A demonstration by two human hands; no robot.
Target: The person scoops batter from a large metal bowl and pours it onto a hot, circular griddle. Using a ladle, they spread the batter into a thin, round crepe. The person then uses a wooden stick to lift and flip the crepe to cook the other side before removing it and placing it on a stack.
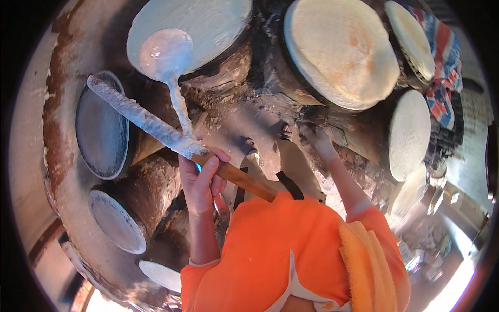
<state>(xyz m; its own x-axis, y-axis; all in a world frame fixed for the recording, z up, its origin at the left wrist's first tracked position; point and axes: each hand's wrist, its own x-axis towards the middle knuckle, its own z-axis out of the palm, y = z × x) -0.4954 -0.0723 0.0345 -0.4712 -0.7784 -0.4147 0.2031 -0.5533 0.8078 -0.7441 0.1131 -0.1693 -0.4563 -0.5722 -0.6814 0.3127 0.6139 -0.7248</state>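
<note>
My left hand [201, 183] is closed around a wooden stick [244, 180], whose far half is thickly coated with pale batter. The same hand grips a ladle [165, 56], also smeared with batter. Its bowl hangs over a wide griddle covered in pale wet batter [221, 23]. My right hand [316, 140] reaches low beside the stove body under another griddle. Its fingers are dark and blurred, so whether they hold anything is unclear. Closest to that hand, a large round flatbread [343, 54] with browned patches covers its griddle.
A dark bare griddle [102, 127] and a greyish one [117, 222] stand on the left. Pale-topped griddles [410, 136] line the right, near a striped cloth [442, 67]. Ash and debris [228, 112] lie between the stoves. An orange towel [369, 268] hangs over my shoulder.
</note>
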